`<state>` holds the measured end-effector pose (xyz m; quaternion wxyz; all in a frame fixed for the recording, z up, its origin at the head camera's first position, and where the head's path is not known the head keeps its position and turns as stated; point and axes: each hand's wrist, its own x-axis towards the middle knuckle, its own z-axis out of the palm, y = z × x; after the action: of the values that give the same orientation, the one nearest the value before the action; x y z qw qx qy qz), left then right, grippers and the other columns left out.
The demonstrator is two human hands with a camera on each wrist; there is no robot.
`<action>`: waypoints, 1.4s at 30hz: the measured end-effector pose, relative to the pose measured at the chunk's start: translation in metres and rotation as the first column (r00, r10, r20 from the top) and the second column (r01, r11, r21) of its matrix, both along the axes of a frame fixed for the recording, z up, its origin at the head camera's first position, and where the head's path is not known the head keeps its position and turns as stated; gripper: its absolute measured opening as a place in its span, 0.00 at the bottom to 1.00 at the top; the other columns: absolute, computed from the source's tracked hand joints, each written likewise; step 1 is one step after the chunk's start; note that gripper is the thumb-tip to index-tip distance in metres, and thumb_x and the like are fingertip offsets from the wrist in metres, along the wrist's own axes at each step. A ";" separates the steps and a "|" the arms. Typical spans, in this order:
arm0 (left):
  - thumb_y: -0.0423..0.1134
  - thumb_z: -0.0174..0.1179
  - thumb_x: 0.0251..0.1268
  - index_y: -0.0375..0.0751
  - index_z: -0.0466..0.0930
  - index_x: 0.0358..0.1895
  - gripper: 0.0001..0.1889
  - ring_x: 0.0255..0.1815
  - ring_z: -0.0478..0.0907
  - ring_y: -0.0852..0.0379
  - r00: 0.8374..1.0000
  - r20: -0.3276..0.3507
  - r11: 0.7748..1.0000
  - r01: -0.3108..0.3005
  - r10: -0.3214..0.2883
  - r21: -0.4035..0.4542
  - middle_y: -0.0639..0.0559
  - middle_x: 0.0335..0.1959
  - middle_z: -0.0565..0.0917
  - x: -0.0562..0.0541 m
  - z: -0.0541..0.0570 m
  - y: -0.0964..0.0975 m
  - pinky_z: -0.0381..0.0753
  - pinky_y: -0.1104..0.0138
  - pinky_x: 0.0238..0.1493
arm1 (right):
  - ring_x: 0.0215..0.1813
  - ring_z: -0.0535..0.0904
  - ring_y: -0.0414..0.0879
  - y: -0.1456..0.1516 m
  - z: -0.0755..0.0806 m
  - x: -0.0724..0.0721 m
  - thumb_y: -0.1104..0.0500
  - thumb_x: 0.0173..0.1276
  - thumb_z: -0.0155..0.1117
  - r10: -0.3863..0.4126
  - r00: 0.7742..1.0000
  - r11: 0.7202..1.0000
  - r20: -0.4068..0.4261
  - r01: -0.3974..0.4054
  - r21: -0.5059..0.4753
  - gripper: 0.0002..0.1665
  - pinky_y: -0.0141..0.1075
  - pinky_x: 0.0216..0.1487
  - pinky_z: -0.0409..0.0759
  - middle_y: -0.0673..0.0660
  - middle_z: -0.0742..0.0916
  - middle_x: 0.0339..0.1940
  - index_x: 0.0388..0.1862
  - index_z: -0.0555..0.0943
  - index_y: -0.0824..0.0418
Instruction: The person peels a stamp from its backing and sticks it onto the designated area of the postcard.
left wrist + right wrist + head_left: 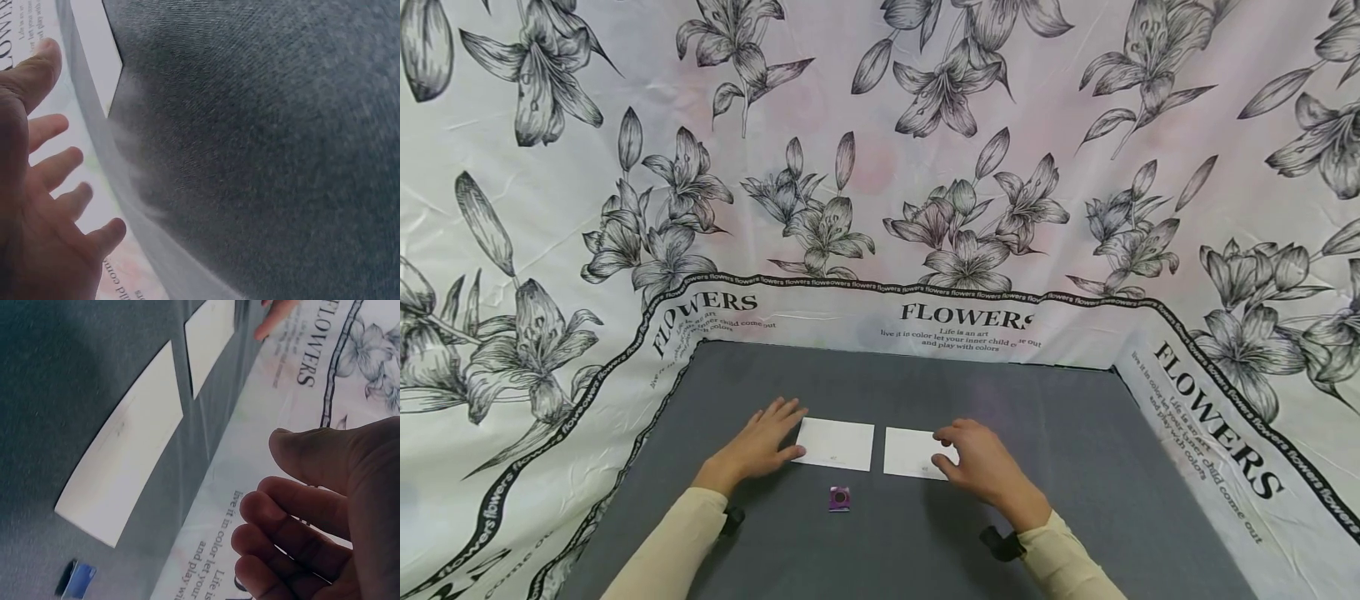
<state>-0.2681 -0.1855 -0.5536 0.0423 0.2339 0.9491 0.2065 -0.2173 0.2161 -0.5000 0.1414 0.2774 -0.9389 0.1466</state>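
Observation:
Two white cards lie side by side with a narrow gap on the grey tabletop, a left card [835, 444] and a right card [910, 452], each with a tiny mark near its lower edge. My left hand [758, 442], fingers spread, is by the left card's left edge and holds nothing; its thumb overlaps that edge in the head view. My right hand [987, 464] covers part of the right card in the head view. Loosely bent and empty, its fingers [275, 537] appear apart from the right card [125, 450] in the right wrist view.
A small purple square object [839, 498] with a dark round middle lies in front of the left card. In the right wrist view, a small blue object [79, 579] lies near the right card. White floral cloth [962, 325] with printed lettering borders the grey tabletop [850, 375].

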 end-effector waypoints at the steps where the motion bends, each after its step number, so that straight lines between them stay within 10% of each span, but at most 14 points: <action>1: 0.49 0.67 0.80 0.36 0.66 0.84 0.37 0.89 0.51 0.26 1.000 0.006 1.000 0.000 0.000 -0.006 0.32 0.87 0.62 -0.001 -0.001 0.000 0.53 0.28 0.82 | 0.43 0.87 0.49 -0.002 -0.001 0.000 0.60 0.65 0.80 0.006 1.000 1.000 0.002 -0.006 -0.002 0.14 0.46 0.45 0.87 0.54 0.91 0.40 0.48 0.92 0.62; 24: 0.49 0.64 0.82 0.38 0.64 0.85 0.37 0.89 0.48 0.23 0.994 0.104 1.000 -0.012 0.014 -0.024 0.30 0.88 0.58 -0.002 -0.009 0.002 0.49 0.26 0.82 | 0.37 0.85 0.48 -0.062 -0.023 -0.005 0.62 0.64 0.81 0.149 0.988 0.989 0.041 -0.150 0.015 0.09 0.43 0.42 0.85 0.55 0.89 0.33 0.42 0.92 0.63; 42: 0.48 0.67 0.79 0.40 0.65 0.85 0.38 0.88 0.49 0.22 0.996 0.089 0.999 -0.025 0.028 -0.034 0.29 0.88 0.58 -0.003 -0.021 0.001 0.48 0.27 0.82 | 0.39 0.85 0.45 -0.111 -0.057 0.003 0.56 0.65 0.81 0.092 0.990 0.992 0.107 -0.100 0.077 0.11 0.39 0.44 0.85 0.50 0.89 0.34 0.44 0.93 0.58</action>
<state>-0.2712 -0.1844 -0.5747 0.0857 0.2112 0.9525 0.2018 -0.2143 0.1055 -0.5572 0.0740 0.3200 -0.9358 0.1284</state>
